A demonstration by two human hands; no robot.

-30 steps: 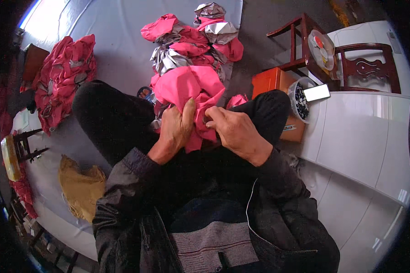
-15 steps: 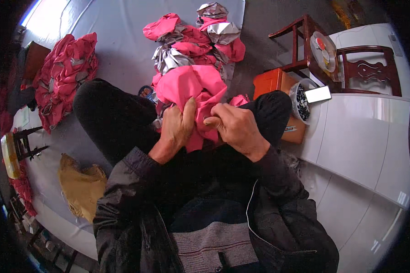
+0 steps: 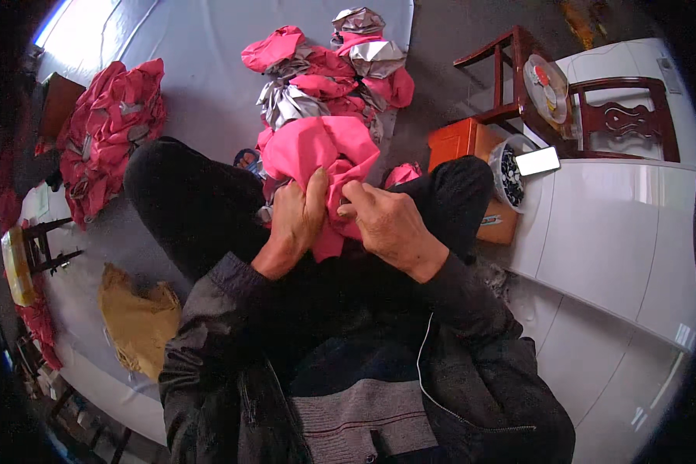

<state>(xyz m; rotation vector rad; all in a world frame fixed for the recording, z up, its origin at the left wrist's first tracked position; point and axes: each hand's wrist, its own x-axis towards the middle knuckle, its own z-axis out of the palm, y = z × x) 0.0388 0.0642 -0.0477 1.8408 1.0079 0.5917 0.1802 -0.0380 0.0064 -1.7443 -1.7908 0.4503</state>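
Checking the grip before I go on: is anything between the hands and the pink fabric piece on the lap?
Nothing visible. The left hand and right hand both grip the pink fabric piece directly, pinching its lower edge between them.

From my remote view, the left hand [image 3: 294,224] and right hand [image 3: 387,224] cover the near edge of the pink cloth [image 3: 321,158]; what the fingertips pinch is hidden. At two o'clock, the bowl [image 3: 509,172] holds contents too small to identify. The nine-o'clock rim blurs into darkness.
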